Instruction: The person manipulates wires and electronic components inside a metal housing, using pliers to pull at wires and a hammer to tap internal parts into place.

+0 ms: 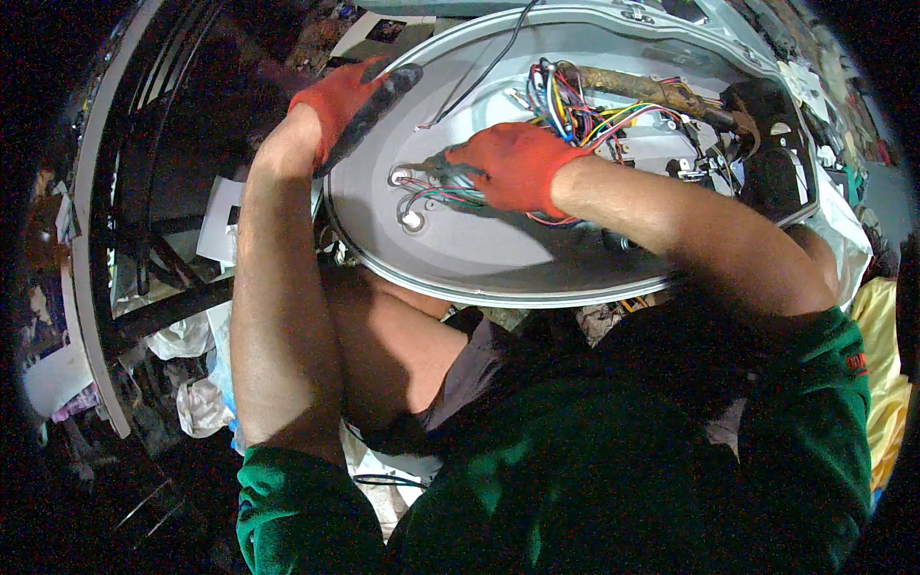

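Your red-gloved left hand (347, 103) cups the grey oval shell (489, 254) upper left; your curled right hand (517, 168), pinch unclear, seemingly works thin multicoloured wires (443, 189), needing care.

A head-worn fisheye camera looks steeply down — from just above the wearer's green shirt (537, 460) — taking in a grey shell (489, 254) near at hand.

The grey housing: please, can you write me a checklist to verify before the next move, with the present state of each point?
1. Left hand gloved and at the grey housing rim: ok.
2. Right hand gloved: ok.
3. Right hand's grip on the thin wires: cannot tell, glove hides it.
4. Coloured wire bundle tidy: not ok, loops spread loosely.
5. Black cable out of the way: not ok, crosses over the interior.
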Demonstrator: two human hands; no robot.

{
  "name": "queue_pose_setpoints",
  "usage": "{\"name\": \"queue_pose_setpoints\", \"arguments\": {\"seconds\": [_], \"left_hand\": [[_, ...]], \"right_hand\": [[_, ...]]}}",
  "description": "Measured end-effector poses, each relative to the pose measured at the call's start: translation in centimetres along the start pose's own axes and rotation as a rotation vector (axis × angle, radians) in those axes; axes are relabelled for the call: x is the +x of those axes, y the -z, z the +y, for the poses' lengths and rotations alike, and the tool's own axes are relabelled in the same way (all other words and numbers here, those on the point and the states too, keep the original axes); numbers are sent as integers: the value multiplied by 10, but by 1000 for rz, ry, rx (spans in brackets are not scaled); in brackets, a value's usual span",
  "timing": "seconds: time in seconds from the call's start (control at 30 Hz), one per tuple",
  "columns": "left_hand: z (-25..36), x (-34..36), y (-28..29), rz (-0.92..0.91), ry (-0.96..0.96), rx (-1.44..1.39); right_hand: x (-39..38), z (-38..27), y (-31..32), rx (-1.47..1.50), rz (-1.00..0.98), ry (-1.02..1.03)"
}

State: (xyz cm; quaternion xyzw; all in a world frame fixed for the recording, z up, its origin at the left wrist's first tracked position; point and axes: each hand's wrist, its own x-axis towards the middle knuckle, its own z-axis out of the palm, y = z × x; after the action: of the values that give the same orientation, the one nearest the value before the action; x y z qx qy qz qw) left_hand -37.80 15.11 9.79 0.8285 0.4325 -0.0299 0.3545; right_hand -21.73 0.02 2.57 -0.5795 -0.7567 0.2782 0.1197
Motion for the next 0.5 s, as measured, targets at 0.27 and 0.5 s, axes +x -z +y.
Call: {"name": "queue_pose_setpoints", "arguments": {"seconds": [0.27, 0.5], "left_hand": [[-16, -1, -2, -10, -142, -110], [-15, 1, -3, 10, -158, 37]], "right_hand": [[-5, 12, 7, 138, 62, -27], [-7, 18, 4, 67, 42, -13]]}}
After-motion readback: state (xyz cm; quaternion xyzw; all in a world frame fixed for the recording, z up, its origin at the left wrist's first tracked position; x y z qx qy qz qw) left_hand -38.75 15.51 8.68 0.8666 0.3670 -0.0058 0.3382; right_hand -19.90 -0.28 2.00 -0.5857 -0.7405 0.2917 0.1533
